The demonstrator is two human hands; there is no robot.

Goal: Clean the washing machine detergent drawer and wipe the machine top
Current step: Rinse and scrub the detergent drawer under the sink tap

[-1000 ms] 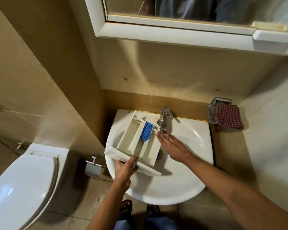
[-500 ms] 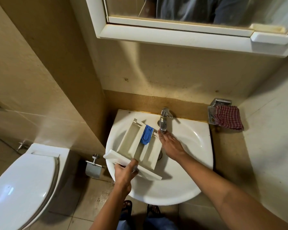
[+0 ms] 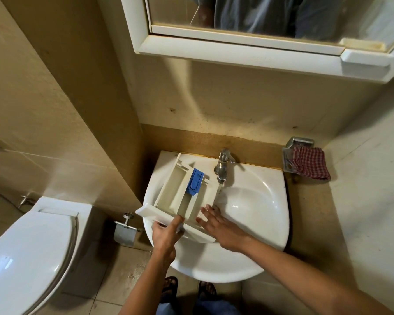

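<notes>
- Head view, centre of the frame: the detergent drawer (image 3: pixel 175 192) lies slantwise across the left half of the sink (image 3: pixel 275 235). Its back end points to the upper left, and its front panel sticks out past the sink's near left rim.
- The left hand (image 3: pixel 166 235) grips that front panel at lower centre. The thumb lies flat on top and points into the drawer; the other fingers go underneath, out of sight.
- The right hand (image 3: pixel 224 230) is spread with straight fingers, and its fingertips (image 3: pixel 206 209) touch the drawer's right-hand compartment near the front.
- The tap (image 3: pixel 223 163) above is running. The water stream (image 3: pixel 218 192) seems to fall just beside the drawer's right wall and into the bowl rather than into the compartments.
- The step in hand looks like rinsing the drawer, with most of the task yet to come.
- To do it well, slide the drawer to the right so the stream lands inside each compartment in turn, and tip the back end down so the water drains into the bowl.
- Rub the corners and dividing walls with the right fingers. The blue cap (image 3: pixel 195 181) in the middle compartment likely traps residue underneath.
- Wet plastic is slippery, so the left grip should stay firm and the overhanging panel should be drawn in over the bowl.
- The checked cloth (image 3: pixel 311 163) hangs at the right, within reach for wiping afterwards.
</notes>
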